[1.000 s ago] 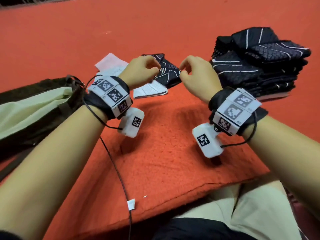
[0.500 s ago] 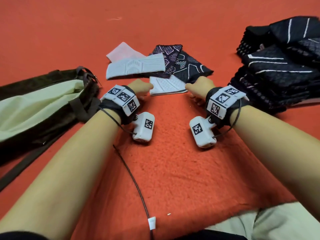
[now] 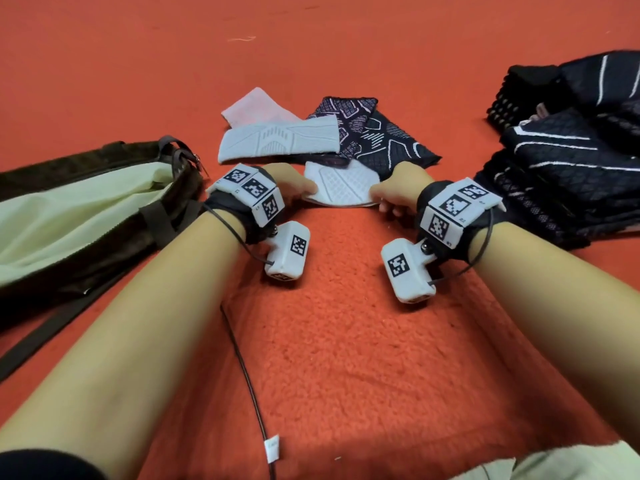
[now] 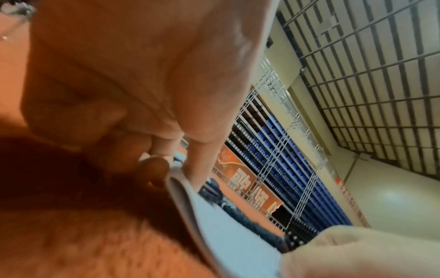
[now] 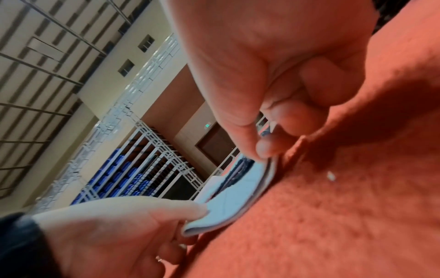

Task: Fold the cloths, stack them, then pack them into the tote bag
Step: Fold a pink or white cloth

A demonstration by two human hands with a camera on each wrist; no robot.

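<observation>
You are at the folding step, with a small white patterned cloth point(image 3: 341, 188) lying near the middle of the orange carpet point(image 3: 346, 358). Your left hand point(image 3: 294, 183) pinches its left corner between thumb and fingertips, and the wrist view shows the doubled edge caught there. Your right hand point(image 3: 398, 192) pinches the right corner the same way, thumb on top. Both wrists sit low, close to the carpet, with the knuckles turned away from you.

The next move, I judge, calls for keeping both corners level as you fold or carry the cloth, so the layers do not slip apart (they look thin and limp).

Just behind it lie a pale grey folded cloth point(image 3: 280, 142), a pink one point(image 3: 256, 105) and dark patterned ones point(image 3: 377, 133). A stack of dark cloths point(image 3: 571, 161) sits toward the right edge of the carpet. The tote bag point(image 3: 79, 216) lies open on its side toward the left edge, unpacked as far as the head view shows.
</observation>
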